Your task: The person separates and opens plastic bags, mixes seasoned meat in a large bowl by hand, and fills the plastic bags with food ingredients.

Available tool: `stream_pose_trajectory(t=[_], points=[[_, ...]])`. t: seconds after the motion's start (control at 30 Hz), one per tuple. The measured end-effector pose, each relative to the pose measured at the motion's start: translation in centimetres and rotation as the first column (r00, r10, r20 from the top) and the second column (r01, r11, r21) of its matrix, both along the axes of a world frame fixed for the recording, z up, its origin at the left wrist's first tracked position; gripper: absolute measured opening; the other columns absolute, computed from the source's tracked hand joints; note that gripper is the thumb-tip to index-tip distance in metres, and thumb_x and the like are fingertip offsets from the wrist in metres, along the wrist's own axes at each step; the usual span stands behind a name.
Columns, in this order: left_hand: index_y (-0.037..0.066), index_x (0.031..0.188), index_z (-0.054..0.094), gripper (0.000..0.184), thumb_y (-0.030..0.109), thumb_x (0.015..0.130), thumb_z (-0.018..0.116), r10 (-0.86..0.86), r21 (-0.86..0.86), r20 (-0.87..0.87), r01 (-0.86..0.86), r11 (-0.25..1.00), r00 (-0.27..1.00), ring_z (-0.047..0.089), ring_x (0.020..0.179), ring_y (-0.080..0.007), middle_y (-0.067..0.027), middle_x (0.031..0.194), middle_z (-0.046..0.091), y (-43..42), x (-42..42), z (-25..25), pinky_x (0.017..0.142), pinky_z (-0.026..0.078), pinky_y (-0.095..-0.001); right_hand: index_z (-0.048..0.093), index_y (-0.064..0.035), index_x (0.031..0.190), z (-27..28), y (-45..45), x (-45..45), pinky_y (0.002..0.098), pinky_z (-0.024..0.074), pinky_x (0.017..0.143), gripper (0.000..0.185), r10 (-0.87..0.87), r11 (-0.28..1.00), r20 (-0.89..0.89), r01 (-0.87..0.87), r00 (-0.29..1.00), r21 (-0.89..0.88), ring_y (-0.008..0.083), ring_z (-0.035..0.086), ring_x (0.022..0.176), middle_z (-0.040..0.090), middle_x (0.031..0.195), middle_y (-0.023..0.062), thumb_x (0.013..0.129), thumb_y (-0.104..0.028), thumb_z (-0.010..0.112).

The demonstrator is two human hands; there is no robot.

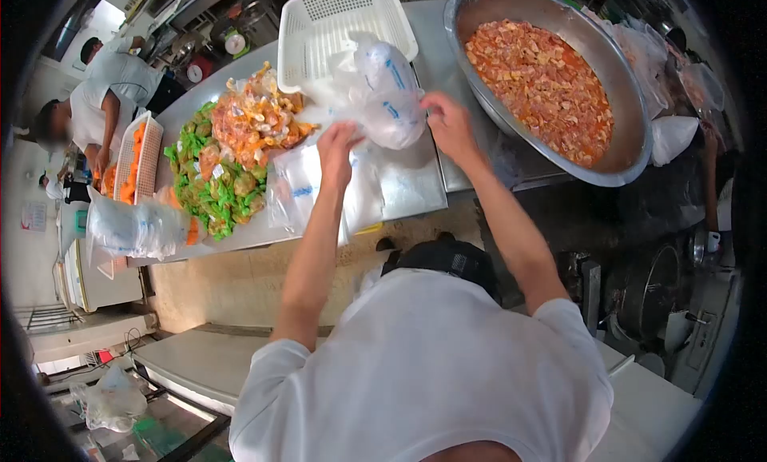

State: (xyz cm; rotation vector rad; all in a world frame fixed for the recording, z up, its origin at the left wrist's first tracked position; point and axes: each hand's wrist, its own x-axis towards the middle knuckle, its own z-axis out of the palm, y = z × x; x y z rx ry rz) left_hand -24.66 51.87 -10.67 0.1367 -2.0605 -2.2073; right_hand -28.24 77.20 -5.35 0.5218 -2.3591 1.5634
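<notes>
My left hand [337, 146] is at the left edge of a clear plastic bag [393, 120] with blue print, its fingers closed on the thin film. On the other side my right hand [451, 126] pinches the bag's right edge between thumb and fingers. A second bundle of clear plastic bags [383, 66] lies just beyond, against a white plastic basket [292, 42]. Under my hands, flat plastic bags [307, 182] lie on the metal table [423, 192].
A large metal basin [631, 162] of cut, sauced meat stands right. Left are knotted bags of orange food [252, 118], green-tied bags [212, 194], a bundle of plastic bags [140, 229] and an orange-filled basket [150, 154]. Two people [104, 102] work at far left.
</notes>
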Motion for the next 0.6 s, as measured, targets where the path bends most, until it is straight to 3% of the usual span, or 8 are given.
stream_pose_trajectory(t=[0.03,0.1,0.17,0.23,0.3,0.4,0.47,0.6], points=[[-0.001,0.103,0.067,0.035,0.031,0.095,0.055,0.036,0.29,0.026,-0.042,0.956,0.999,0.063,0.103,-0.0237,-0.0133,0.115,0.068,0.1,1.4,0.7,0.088,0.048,-0.0456,0.061,-0.0025,0.091,0.2,-0.3,0.4,0.0346,0.0489,0.073,0.012,0.02,0.995,0.1,-0.01,0.995,-0.095,0.0241,0.061,0.087,0.063,0.094,0.0102,0.081,-0.008,0.062],[0.003,0.13,0.057,0.053,0.045,0.101,0.044,-0.139,0.486,0.047,0.099,0.868,0.989,0.049,0.128,-0.027,-0.0139,0.14,0.053,1.1,5.9,3.1,0.103,0.039,-0.052,0.06,-0.0018,0.097,-0.5,-1.2,4.5,0.0322,0.0488,0.075,0.022,0.082,0.962,0.317,0.009,0.945,-0.275,0.0212,0.061,0.088,0.063,0.095,0.0088,0.081,-0.014,0.069],[0.003,0.14,0.047,0.065,0.053,0.1,0.039,-0.191,0.403,0.096,0.137,0.905,0.977,0.039,0.137,-0.0271,-0.0153,0.149,0.04,3.2,9.1,5.7,0.107,0.035,-0.0512,0.056,-0.0016,0.108,-1.2,-3.8,8.5,0.0341,0.0501,0.082,0.027,0.284,0.929,0.334,-0.172,0.899,-0.329,0.0181,0.062,0.093,0.063,0.102,0.0065,0.087,-0.014,0.069],[0.004,0.147,0.038,0.072,0.058,0.1,0.036,-0.235,0.326,0.128,0.183,0.927,0.963,0.033,0.142,-0.0277,-0.0159,0.155,0.032,4.2,10.2,6.2,0.109,0.032,-0.0503,0.053,-0.0015,0.115,0.1,-5.8,10.3,0.0353,0.0501,0.084,0.039,0.154,0.985,0.428,-0.101,0.891,-0.143,0.0182,0.061,0.094,0.063,0.103,0.0071,0.084,-0.014,0.072],[0.004,0.151,0.031,0.075,0.059,0.1,0.035,-0.259,0.258,0.172,0.211,0.943,0.95,0.032,0.142,-0.029,-0.0156,0.157,0.028,4.3,11.0,6.2,0.11,0.031,-0.0491,0.058,0.0005,0.105,-1.9,-6.6,9.7,0.0354,0.0524,0.073,0.025,0.106,0.991,0.471,-0.052,0.876,-0.127,0.0183,0.064,0.081,0.066,0.091,0.0097,0.087,-0.014,0.068],[0.001,0.145,0.04,0.065,0.049,0.101,0.042,-0.179,0.072,0.345,0.164,0.984,0.921,0.045,0.133,-0.0288,-0.0154,0.149,0.042,3.7,11.6,7.5,0.101,0.043,-0.0433,0.064,0.0024,0.091,-4.1,-6.1,9.2,0.0362,0.0514,0.056,0.016,0.131,0.987,0.5,-0.068,0.856,-0.144,0.0209,0.065,0.057,0.065,0.067,0.0128,0.092,-0.012,0.058],[0.0,0.14,0.047,0.056,0.04,0.101,0.047,-0.101,0.034,0.373,0.095,0.995,0.922,0.054,0.124,-0.0262,-0.0141,0.139,0.052,3.4,12.0,6.6,0.09,0.05,-0.0385,0.064,0.0018,0.091,-4.4,-5.0,9.3,0.0361,0.0514,0.056,0.016,0.085,0.995,0.551,-0.038,0.83,-0.096,0.0205,0.066,0.058,0.066,0.068,0.0127,0.092,-0.013,0.058],[0.0,0.136,0.051,0.048,0.031,0.1,0.049,0.021,-0.131,0.387,0.033,0.991,0.922,0.059,0.113,-0.0228,-0.0155,0.123,0.061,3.1,12.1,4.3,0.086,0.051,-0.036,0.064,0.0023,0.091,-3.6,-3.9,9.4,0.034,0.0507,0.053,0.018,0.034,0.997,0.575,-0.067,0.818,0.038,0.0201,0.067,0.06,0.066,0.068,0.0117,0.092,-0.014,0.057]])
